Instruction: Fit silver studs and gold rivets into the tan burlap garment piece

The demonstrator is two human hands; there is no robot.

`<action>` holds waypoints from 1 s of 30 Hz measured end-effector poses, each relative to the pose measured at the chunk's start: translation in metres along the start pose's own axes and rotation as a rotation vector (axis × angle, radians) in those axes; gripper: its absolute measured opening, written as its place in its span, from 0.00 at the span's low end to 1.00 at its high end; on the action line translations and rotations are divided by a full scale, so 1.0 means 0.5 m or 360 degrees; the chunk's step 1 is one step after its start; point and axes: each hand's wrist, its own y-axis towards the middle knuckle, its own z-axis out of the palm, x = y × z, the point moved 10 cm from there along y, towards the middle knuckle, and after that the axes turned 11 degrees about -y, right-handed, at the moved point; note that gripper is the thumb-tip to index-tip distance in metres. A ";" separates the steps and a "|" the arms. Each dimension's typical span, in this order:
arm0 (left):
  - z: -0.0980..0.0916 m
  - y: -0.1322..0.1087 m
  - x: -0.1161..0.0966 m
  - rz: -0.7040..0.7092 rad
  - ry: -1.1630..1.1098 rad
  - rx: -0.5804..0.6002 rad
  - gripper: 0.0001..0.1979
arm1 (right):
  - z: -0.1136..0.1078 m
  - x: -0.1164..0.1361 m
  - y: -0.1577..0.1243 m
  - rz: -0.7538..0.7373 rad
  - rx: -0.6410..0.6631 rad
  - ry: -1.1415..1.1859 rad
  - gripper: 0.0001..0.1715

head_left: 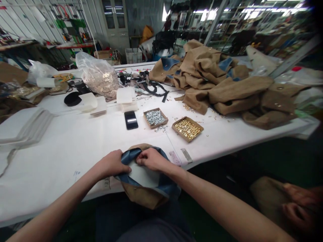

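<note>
Left hand [112, 164] and right hand [151, 159] each close a grip on the tan cloth piece with blue lining [147, 198], which looks soft, light and slippery, pinching its 12 o'clock edge.

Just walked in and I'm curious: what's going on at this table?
A person's left hand and right hand pinch the blue lining of a tan fabric piece at the near edge of the white table. Beyond lie a phone, a box of silver studs, a box of gold studs and a pile of tan garments.
</note>
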 end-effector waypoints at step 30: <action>0.046 -0.026 0.036 -0.0034 -0.0113 -0.0199 0.09 | 0.056 0.077 -0.025 -0.0152 -0.0041 -0.0206 0.15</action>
